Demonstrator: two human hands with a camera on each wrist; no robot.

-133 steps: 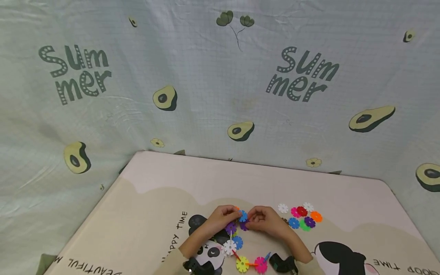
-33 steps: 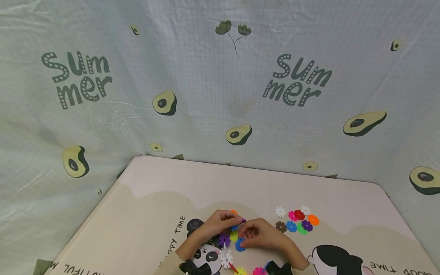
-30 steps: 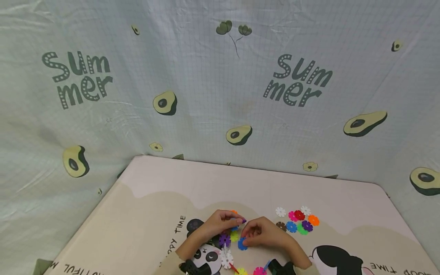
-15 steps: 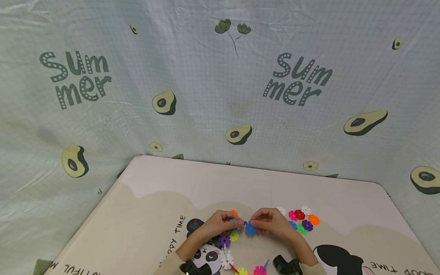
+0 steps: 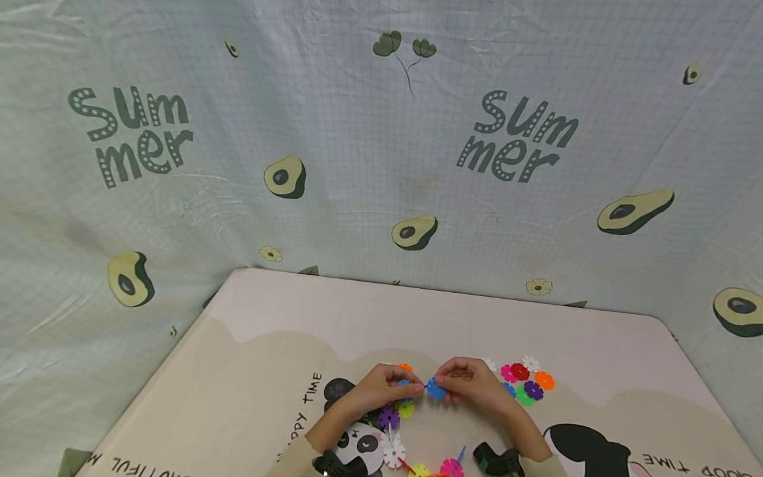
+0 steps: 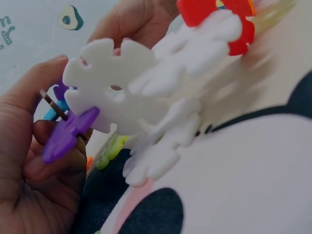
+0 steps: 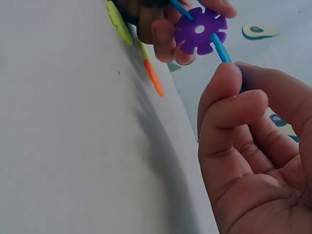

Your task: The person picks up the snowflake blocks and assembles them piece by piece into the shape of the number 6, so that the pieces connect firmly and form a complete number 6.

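My left hand (image 5: pixel 381 389) pinches a purple slotted snowflake disc (image 7: pixel 207 41) near the middle of the table. My right hand (image 5: pixel 469 383) pinches a blue snowflake disc (image 5: pixel 436 389) between thumb and fingers. In the right wrist view the blue disc's edge sits at a slot of the purple one, and another blue disc enters its opposite side. A chain of joined discs curves below the left hand: purple (image 5: pixel 390 417), white (image 5: pixel 393 452), yellow (image 5: pixel 419 471) and pink (image 5: pixel 451 468). White discs (image 6: pixel 109 68) fill the left wrist view; part of the chain is hidden by the left hand.
A loose group of discs lies right of the right hand, including red (image 5: pixel 520 371), orange (image 5: pixel 545 381) and green (image 5: pixel 524 395). The table (image 5: pixel 286 298) has a printed cover and meets a patterned cloth (image 5: pixel 352 132) behind and at the sides.
The right hand took the blue disc from below, near the chain, and moved it up and right to meet the purple disc at the left fingertips. The left hand stayed nearly still this past second.
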